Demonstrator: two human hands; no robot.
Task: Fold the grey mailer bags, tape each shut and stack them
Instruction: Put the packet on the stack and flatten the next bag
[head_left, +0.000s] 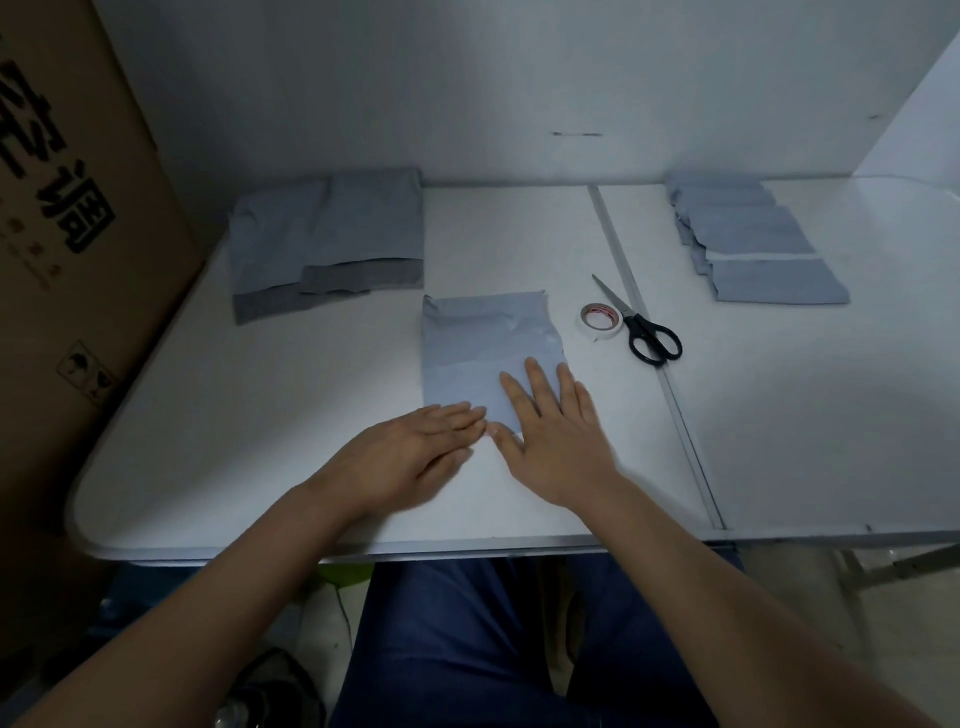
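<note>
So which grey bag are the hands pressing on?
The bag in the middle, beside the tape. Both hands, left and right, lie flat on its near end. The left bags and right stack lie untouched.

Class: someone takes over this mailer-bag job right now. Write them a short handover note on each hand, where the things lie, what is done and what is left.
Left hand: flat, fingers straight, pressing the near edge of the bag in work.
Right hand: flat on the same bag's near right part.
That bag lies mid-table, partly folded, not yet taped.
Tape roll and scissors lie just right of it, untouched.
Unfolded bags: far left.
Finished stack: far right.
Left to do: finish the fold, tape it, add it to the stack, then work through the left pile.
</note>
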